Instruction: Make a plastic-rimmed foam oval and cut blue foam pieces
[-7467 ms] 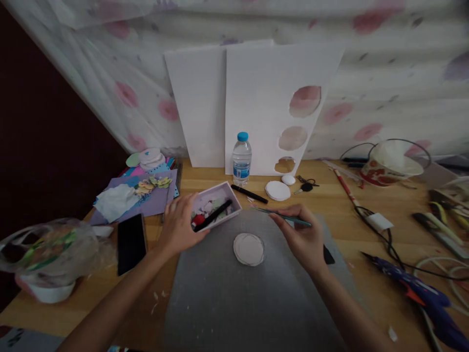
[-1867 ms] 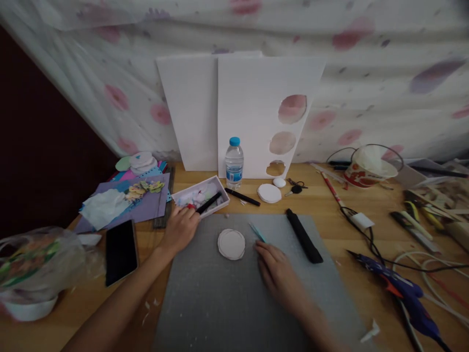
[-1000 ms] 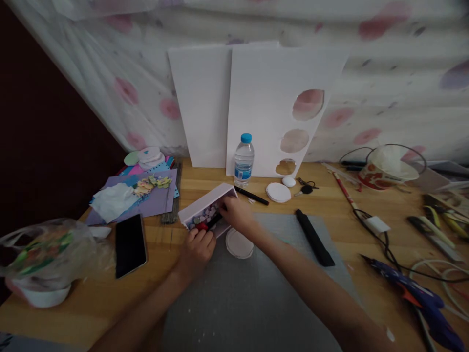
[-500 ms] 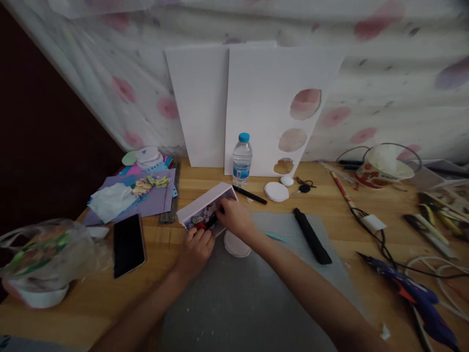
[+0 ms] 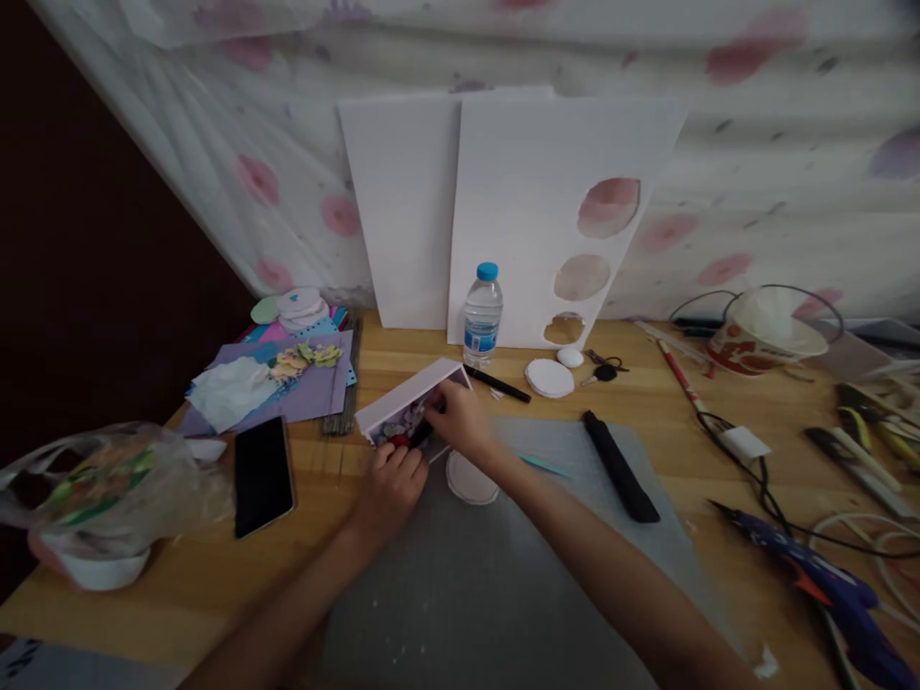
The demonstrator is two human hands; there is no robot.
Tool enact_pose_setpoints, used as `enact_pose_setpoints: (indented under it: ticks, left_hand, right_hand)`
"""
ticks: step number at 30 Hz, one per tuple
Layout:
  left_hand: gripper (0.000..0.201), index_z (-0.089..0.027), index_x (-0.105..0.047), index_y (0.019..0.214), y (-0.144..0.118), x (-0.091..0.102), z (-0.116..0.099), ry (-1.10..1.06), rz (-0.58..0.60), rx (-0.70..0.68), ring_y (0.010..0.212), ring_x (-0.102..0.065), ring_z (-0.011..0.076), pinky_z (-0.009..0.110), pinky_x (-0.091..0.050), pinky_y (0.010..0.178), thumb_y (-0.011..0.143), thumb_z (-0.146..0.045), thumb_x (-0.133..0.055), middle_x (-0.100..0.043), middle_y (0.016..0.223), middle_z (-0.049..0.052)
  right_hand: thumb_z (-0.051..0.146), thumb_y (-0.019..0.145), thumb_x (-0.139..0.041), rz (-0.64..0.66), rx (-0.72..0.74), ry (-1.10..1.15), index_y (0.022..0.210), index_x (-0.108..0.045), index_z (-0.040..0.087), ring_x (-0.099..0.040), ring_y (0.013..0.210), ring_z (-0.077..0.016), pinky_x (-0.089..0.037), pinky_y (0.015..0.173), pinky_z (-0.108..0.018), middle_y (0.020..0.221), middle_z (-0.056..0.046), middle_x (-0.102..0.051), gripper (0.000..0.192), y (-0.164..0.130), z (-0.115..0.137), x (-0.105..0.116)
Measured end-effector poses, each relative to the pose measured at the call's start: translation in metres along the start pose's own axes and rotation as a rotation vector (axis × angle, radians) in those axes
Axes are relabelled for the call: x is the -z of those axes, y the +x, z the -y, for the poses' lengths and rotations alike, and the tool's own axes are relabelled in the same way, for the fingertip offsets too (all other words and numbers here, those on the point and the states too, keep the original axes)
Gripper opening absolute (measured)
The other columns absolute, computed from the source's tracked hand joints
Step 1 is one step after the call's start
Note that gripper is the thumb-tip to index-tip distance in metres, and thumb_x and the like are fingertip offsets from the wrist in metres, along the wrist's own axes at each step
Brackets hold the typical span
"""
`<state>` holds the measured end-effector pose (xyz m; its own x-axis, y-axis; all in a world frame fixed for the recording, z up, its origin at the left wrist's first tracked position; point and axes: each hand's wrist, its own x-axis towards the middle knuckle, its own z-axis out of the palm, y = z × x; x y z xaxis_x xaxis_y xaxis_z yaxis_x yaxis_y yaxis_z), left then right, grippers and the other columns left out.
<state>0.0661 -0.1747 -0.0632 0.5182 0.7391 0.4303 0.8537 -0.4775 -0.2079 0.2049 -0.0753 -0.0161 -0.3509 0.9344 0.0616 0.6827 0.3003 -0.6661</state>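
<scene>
A small white box (image 5: 402,395) of coloured craft bits is tipped up toward me at the far left corner of the grey cutting mat (image 5: 503,575). My left hand (image 5: 392,479) grips its near edge. My right hand (image 5: 460,419) reaches into the box, fingers among the bits beside a black pen (image 5: 421,434) lying in it; what the fingers pinch is hidden. A white foam disc (image 5: 471,479) lies on the mat just under my right wrist. A teal craft knife (image 5: 542,465) rests on the mat to the right.
White foam boards (image 5: 532,211) with round cut-outs lean on the wall behind a water bottle (image 5: 481,314). A phone (image 5: 263,474), coloured papers (image 5: 287,379) and a plastic bag (image 5: 101,484) sit left. A black bar (image 5: 619,466), a glue gun (image 5: 812,580), cables and a bowl (image 5: 766,331) lie right.
My right hand put the teal knife down on the mat and moved left into the box. My left hand tipped the box up toward me and keeps holding it.
</scene>
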Motion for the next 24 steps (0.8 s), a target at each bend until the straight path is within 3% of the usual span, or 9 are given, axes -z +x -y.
enact_pose_setpoints:
  ticks: [4,8,13,16,19,21,24]
  left_hand:
    - [0.029,-0.014,-0.063,0.077,0.003,0.003,0.000,-0.048,0.005,0.022,0.069,-0.054,0.0201,0.038,-0.038,0.074,0.093,-0.007,-0.040,-0.059,0.069,0.005]
    - [0.023,-0.015,-0.064,0.078,0.011,0.011,0.011,-0.138,0.024,0.086,0.075,-0.058,0.0225,0.040,-0.040,0.075,0.093,-0.022,-0.048,-0.062,0.074,0.007]
    - [0.022,-0.016,-0.064,0.097,0.022,0.031,0.030,-0.274,0.013,0.177,0.090,-0.060,0.0237,0.040,-0.044,0.080,0.094,-0.027,-0.046,-0.067,0.091,0.010]
    - [0.023,-0.018,-0.060,0.111,0.032,0.055,0.023,-0.634,-0.028,0.356,0.096,-0.060,0.0215,0.037,-0.047,0.083,0.094,-0.028,-0.047,-0.065,0.102,0.009]
    - [0.016,-0.020,-0.062,0.099,0.039,0.075,0.003,-1.073,0.065,0.505,0.074,-0.062,0.0159,0.027,-0.050,0.066,0.088,-0.030,-0.057,-0.066,0.083,0.003]
    - [0.015,-0.019,-0.064,0.095,0.040,0.079,-0.012,-1.259,0.125,0.581,0.072,-0.063,0.0156,0.026,-0.051,0.065,0.084,-0.029,-0.060,-0.067,0.080,0.002]
    - [0.018,-0.019,-0.067,0.097,0.035,0.072,-0.031,-1.444,0.108,0.703,0.079,-0.066,0.0174,0.028,-0.054,0.071,0.082,-0.027,-0.061,-0.070,0.087,0.004]
  right_hand:
    - [0.009,0.077,-0.055,-0.043,0.066,0.137,0.077,-0.054,0.019,-0.060,0.076,-0.0151,-0.044,0.068,-0.026,0.084,-0.003,-0.066,0.009,-0.006,-0.004,0.000]
    - [0.013,0.079,-0.054,-0.043,0.147,0.322,0.071,-0.045,0.021,-0.060,0.069,-0.0116,-0.046,0.062,-0.022,0.081,-0.001,-0.066,0.015,-0.011,-0.008,0.001]
    - [0.011,0.076,-0.050,-0.074,0.232,0.432,0.068,-0.041,0.021,-0.057,0.065,-0.0110,-0.045,0.058,-0.022,0.082,-0.001,-0.063,0.016,-0.035,-0.011,0.017]
    - [0.008,0.074,-0.050,-0.062,0.289,0.428,0.071,-0.046,0.021,-0.053,0.063,-0.0105,-0.042,0.058,-0.022,0.082,-0.001,-0.062,0.014,-0.059,-0.009,0.031]
    - [0.007,0.076,-0.049,-0.051,0.333,0.358,0.074,-0.049,0.021,-0.052,0.066,-0.0116,-0.041,0.058,-0.023,0.080,0.000,-0.057,0.015,-0.082,-0.004,0.043]
    - [0.007,0.079,-0.048,-0.062,0.330,0.321,0.078,-0.049,0.021,-0.051,0.065,-0.0115,-0.040,0.058,-0.023,0.080,0.000,-0.055,0.014,-0.096,-0.003,0.048]
    - [0.007,0.082,-0.048,-0.030,0.331,0.327,0.093,-0.051,0.021,-0.054,0.072,-0.0130,-0.045,0.064,-0.025,0.091,-0.003,-0.055,0.017,-0.115,-0.008,0.046]
